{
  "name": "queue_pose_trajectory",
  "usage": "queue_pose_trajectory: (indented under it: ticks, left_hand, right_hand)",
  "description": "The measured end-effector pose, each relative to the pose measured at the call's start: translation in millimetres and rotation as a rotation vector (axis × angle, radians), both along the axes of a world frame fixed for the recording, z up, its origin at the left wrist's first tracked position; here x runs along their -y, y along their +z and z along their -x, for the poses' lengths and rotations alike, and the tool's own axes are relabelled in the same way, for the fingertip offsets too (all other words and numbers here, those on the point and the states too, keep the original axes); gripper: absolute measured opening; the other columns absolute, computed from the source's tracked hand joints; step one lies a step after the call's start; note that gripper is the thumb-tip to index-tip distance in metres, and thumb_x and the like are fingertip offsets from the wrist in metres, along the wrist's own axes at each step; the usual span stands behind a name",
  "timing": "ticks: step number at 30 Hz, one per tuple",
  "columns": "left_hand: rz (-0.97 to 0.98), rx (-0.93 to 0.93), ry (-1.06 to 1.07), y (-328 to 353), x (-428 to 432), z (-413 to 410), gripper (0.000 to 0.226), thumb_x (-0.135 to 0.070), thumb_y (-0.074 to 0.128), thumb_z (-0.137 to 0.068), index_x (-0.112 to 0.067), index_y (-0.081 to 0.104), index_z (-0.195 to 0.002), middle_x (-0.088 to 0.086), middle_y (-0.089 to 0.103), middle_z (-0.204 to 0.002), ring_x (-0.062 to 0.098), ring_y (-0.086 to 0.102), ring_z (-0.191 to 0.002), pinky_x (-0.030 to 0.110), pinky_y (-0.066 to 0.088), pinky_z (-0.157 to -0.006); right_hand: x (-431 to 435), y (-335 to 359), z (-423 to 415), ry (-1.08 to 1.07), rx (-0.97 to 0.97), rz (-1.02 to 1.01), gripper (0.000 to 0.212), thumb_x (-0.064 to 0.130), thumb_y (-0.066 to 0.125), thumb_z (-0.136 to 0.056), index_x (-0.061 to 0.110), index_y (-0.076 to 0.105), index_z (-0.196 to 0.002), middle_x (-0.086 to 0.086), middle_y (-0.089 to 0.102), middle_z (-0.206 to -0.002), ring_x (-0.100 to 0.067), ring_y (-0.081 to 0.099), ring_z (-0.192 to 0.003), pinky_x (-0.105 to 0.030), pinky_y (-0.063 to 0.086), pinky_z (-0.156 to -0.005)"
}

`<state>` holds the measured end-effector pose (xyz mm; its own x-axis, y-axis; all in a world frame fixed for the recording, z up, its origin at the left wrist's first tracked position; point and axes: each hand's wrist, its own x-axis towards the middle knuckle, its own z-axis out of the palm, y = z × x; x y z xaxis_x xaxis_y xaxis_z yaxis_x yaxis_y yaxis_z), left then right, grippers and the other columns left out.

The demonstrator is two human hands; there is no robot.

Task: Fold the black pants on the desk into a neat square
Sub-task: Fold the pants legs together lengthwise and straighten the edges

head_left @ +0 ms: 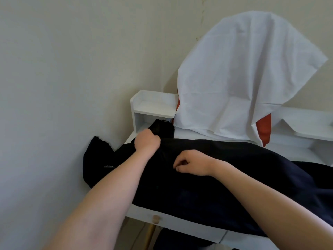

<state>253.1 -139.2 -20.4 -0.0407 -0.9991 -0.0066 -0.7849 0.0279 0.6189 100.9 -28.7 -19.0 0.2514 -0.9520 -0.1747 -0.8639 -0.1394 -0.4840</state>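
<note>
The black pants (pixel 207 181) lie spread across the white desk (pixel 207 135), one end hanging over the desk's left edge. My left hand (pixel 146 141) is closed on a raised bunch of the black fabric near the back left corner. To its right, my right hand (pixel 191 163) rests on top of the pants with its fingers curled, pinching at the cloth. Both forearms reach in from the bottom of the view.
A white cloth (pixel 243 78) drapes over something tall with red-orange parts at the desk's back. A small white shelf (pixel 155 105) stands in the back left corner against the wall. The drawer front has a wooden knob (pixel 156 218).
</note>
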Motion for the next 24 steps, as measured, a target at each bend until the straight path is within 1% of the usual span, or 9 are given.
queue_pose_trajectory:
  ticks: [3, 5, 8, 10, 13, 16, 17, 20, 24]
  left_hand:
    - [-0.075, -0.501, 0.155, 10.2, 7.4, -12.3, 0.013, -0.003, 0.043, -0.082, -0.006, 0.056, -0.083, 0.004, 0.052, -0.075, 0.022, 0.05, -0.074, 0.027, 0.036, -0.055]
    - [-0.12, -0.777, 0.222, 13.7, 9.2, -18.7, 0.019, 0.001, 0.042, -0.08, -0.006, 0.058, -0.088, 0.006, 0.054, -0.078, 0.024, 0.052, -0.076, 0.028, 0.041, -0.059]
    - [-0.214, -1.084, 0.242, 18.2, 10.2, -26.4, 0.031, 0.01, 0.039, -0.078, -0.009, 0.061, -0.087, 0.014, 0.061, -0.094, 0.033, 0.057, -0.092, 0.04, 0.052, -0.084]
    - [-0.294, -1.296, 0.216, 17.1, 11.6, -32.1, 0.045, 0.017, 0.034, -0.076, -0.008, 0.064, -0.097, 0.02, 0.062, -0.11, 0.039, 0.059, -0.103, 0.049, 0.05, -0.095]
    - [-0.365, -1.496, 0.171, 16.7, 5.3, -40.9, 0.057, 0.02, 0.026, -0.081, -0.004, 0.062, -0.117, 0.021, 0.062, -0.113, 0.037, 0.06, -0.101, 0.046, 0.051, -0.087]
    - [-0.413, -1.639, 0.154, 19.0, 0.1, -45.5, 0.055, 0.017, 0.026, -0.085, 0.001, 0.053, -0.131, 0.024, 0.059, -0.122, 0.038, 0.06, -0.101, 0.046, 0.05, -0.084]
    - [-0.419, -1.68, 0.151, 21.1, -1.3, -45.9, 0.052, 0.016, 0.028, -0.086, 0.002, 0.053, -0.13, 0.025, 0.058, -0.123, 0.038, 0.06, -0.101, 0.046, 0.049, -0.088]
    - [-0.403, -1.766, 0.149, 30.6, -7.8, -52.2, 0.039, 0.012, 0.032, -0.085, 0.002, 0.061, -0.11, 0.02, 0.062, -0.111, 0.036, 0.061, -0.1, 0.046, 0.046, -0.097]
    - [-0.349, -1.801, 0.113, 37.9, -17.8, -70.8, 0.046, 0.008, 0.043, -0.064, -0.002, 0.065, -0.104, 0.016, 0.067, -0.111, 0.036, 0.061, -0.106, 0.046, 0.046, -0.1]
  right_hand:
    - [9.2, -4.8, 7.2, -0.162, -0.036, 0.225, 0.02, 0.031, 0.07, -0.084, 0.023, 0.066, -0.102, 0.007, 0.053, -0.102, -0.015, 0.055, -0.101, -0.03, 0.044, -0.093]
    - [15.0, -6.2, 7.1, -0.299, -0.068, 0.339, 0.037, 0.038, 0.074, -0.08, 0.023, 0.057, -0.11, 0.001, 0.05, -0.115, -0.022, 0.049, -0.113, -0.037, 0.043, -0.097]
    - [24.0, -3.9, 2.1, -0.383, -0.088, 0.391, 0.079, 0.046, 0.076, -0.076, 0.02, 0.039, -0.141, -0.005, 0.038, -0.146, -0.025, 0.034, -0.137, -0.043, 0.033, -0.112]
    - [30.4, -1.3, 1.0, -0.382, -0.127, 0.367, 0.089, 0.05, 0.073, -0.077, 0.02, 0.03, -0.149, -0.006, 0.035, -0.152, -0.025, 0.029, -0.142, -0.046, 0.025, -0.116]
    - [36.5, 1.5, 5.4, -0.387, -0.224, 0.316, 0.071, 0.054, 0.069, -0.079, 0.022, 0.046, -0.139, 0.0, 0.055, -0.135, -0.023, 0.047, -0.128, -0.05, 0.026, -0.112]
    - [35.1, 5.6, 7.9, -0.355, -0.296, 0.349, 0.045, 0.048, 0.065, -0.085, 0.02, 0.06, -0.12, 0.001, 0.063, -0.118, -0.024, 0.056, -0.114, -0.041, 0.034, -0.101]
    - [33.3, 6.7, 8.1, -0.346, -0.302, 0.408, 0.038, 0.044, 0.063, -0.088, 0.02, 0.062, -0.117, 0.0, 0.063, -0.116, -0.025, 0.055, -0.113, -0.039, 0.035, -0.096]
    - [24.2, 9.1, 9.7, -0.356, -0.255, 0.696, 0.027, 0.034, 0.059, -0.091, 0.018, 0.065, -0.111, -0.002, 0.062, -0.112, -0.026, 0.054, -0.109, -0.038, 0.04, -0.09]
    - [14.2, 15.0, 9.8, -0.22, -0.215, 0.85, 0.017, 0.027, 0.055, -0.092, 0.014, 0.059, -0.103, -0.002, 0.063, -0.099, -0.028, 0.06, -0.087, -0.038, 0.04, -0.091]
